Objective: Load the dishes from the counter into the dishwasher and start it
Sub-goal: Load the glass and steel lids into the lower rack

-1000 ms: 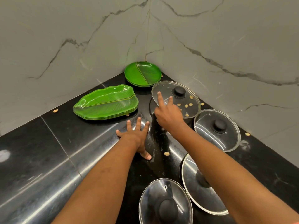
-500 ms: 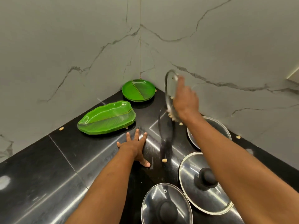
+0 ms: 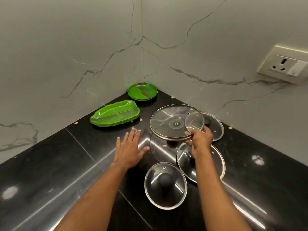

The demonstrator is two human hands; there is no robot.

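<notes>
A person's right hand [image 3: 200, 139] is holding a glass lid [image 3: 171, 122] just above the black counter [image 3: 50, 164], fingers clamped on its near rim and its underside turned up. The left hand [image 3: 130, 150] is reaching low over the counter, fingers straight and spread apart, gripping nothing. A far lid [image 3: 214, 126], a middle lid [image 3: 185, 157] and a near lid [image 3: 165, 185] are lying around the right arm, while leaf-shaped green plates [image 3: 115, 115] and round green plates [image 3: 142, 91] are sitting toward the marble corner.

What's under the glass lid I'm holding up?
Beneath the held lid shows black counter and one crumb; another lid is partly covered behind it. Right hand pinches its rim.
</notes>
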